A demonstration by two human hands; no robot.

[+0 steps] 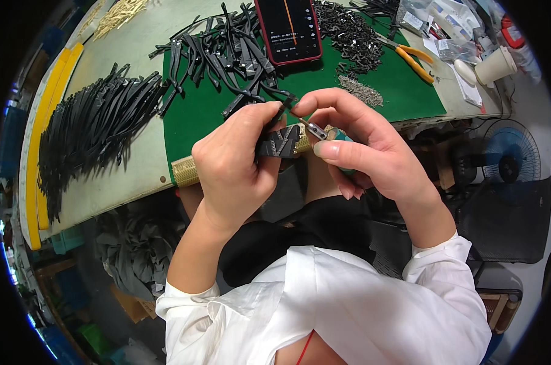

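My left hand (236, 161) is closed round a black eyeglass temple (277, 143), whose broad end carries a silvery pattern. Its thin end rises toward my fingertips. In my right hand (366, 137) is a small screwdriver (316, 130) with a metal collar and a teal handle, mostly covered by the fingers. The tool's tip points at the black part, close to my left fingers. Whether they touch cannot be made out. Both hands are above the near edge of the green mat (193, 131).
Black temples lie in a loose heap (226, 55) and a neat row (99, 121). Beyond my hands are a phone (287, 30), a pile of small black parts (351, 36), tiny grey pieces (362, 91) and orange-handled pliers (415, 64). A cup (496, 66) and a fan (509, 155) are at right.
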